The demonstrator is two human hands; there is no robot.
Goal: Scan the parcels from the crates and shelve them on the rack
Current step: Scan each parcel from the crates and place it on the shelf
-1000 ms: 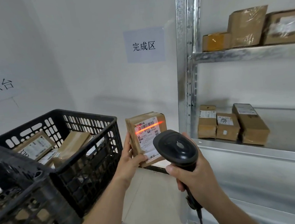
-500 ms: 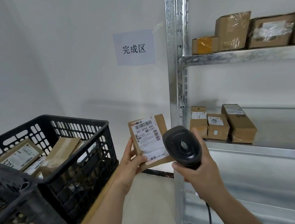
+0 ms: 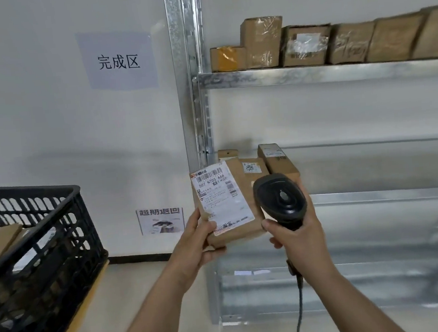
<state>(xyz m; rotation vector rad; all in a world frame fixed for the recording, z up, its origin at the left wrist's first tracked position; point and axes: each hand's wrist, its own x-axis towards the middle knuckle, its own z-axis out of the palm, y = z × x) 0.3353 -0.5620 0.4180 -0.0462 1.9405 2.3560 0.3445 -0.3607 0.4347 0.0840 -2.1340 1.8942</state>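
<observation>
Middle shelf (image 3: 374, 196) open rightward; parcels (image 3: 278, 160) crowd left end by upright (image 3: 190, 89).

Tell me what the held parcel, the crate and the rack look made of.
Parcel: brown cardboard, matte, with a white paper label. Crate: black plastic by its look, moulded lattice walls. Rack: metal, probably galvanised steel, given its mottled silver sheen.

Both forearms raised forward, each hand holding something.
The left hand (image 3: 196, 240) pinches a parcel (image 3: 223, 202) by its lower left corner; the right hand (image 3: 296, 234) is wrapped round a scanner (image 3: 280, 200) handle, wrist upright.
</observation>
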